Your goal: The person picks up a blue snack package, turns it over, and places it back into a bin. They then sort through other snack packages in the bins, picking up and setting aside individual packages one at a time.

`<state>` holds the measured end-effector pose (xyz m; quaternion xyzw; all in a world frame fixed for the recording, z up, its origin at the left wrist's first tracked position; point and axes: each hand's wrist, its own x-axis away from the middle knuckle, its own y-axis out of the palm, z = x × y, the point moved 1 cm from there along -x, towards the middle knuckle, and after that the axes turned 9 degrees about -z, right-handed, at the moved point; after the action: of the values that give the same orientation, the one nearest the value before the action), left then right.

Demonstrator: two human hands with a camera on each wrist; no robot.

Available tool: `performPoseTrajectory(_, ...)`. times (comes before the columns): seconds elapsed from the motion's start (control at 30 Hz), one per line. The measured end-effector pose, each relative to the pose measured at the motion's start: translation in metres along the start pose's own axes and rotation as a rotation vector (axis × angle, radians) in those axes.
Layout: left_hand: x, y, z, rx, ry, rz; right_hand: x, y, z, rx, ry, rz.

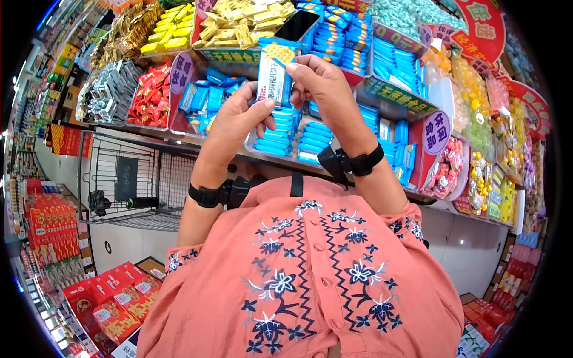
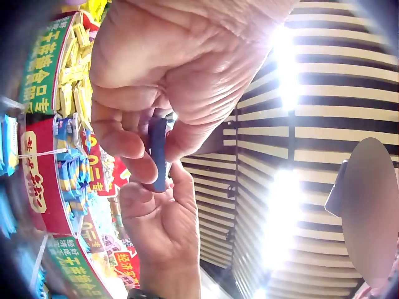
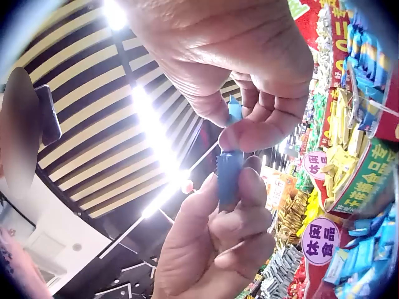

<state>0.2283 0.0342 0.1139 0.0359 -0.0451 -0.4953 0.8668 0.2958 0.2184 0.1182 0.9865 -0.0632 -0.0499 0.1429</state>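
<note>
A blue and white biscuit packet (image 1: 273, 77), with a cracker pictured on its upper part, is held up between both hands above the sweets bins. My left hand (image 1: 234, 122) pinches its lower left side between thumb and fingers. Higher up on the right edge, my right hand (image 1: 327, 83) grips it between thumb and fingertips. Both wrist views show the packet edge-on, as a thin blue strip (image 3: 229, 180) between the fingers of the two hands. Just below the hands lie stacked blue packets (image 1: 277, 132) in a display bin.
Yellow packets (image 1: 248, 24) and a dark flat screen (image 1: 298, 27) are behind the held packet. Red packets (image 1: 149, 92) and silver packets (image 1: 107, 95) fill bins to the left. A wire shopping cart (image 1: 137, 179) stands at the left, by the display's front edge.
</note>
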Motion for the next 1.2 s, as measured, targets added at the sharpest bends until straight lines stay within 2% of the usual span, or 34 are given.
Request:
performPoseTrajectory(0.53, -0.008, -0.015, -0.001, 0.03, -0.042, 0.093, -0.008, -0.005, 0.014, -0.052, 0.05, 0.036)
performPoseTrajectory(0.8, -0.024, -0.046, -0.028, -0.03, -0.145, 0.023, -0.019, -0.025, 0.032, -0.118, 0.041, 0.116)
performPoseTrajectory(0.97, -0.043, -0.068, -0.056, 0.013, -0.203, 0.112, -0.026, -0.05, 0.074, -0.181, 0.2, 0.14)
performPoseTrajectory(1.03, -0.049, -0.077, -0.07, -0.02, -0.191, 0.205, -0.026, -0.062, 0.102, -0.196, 0.238, 0.201)
performPoseTrajectory(1.2, -0.051, -0.118, -0.104, -0.076, -0.356, 0.222, -0.028, -0.094, 0.169, -0.229, 0.346, 0.399)
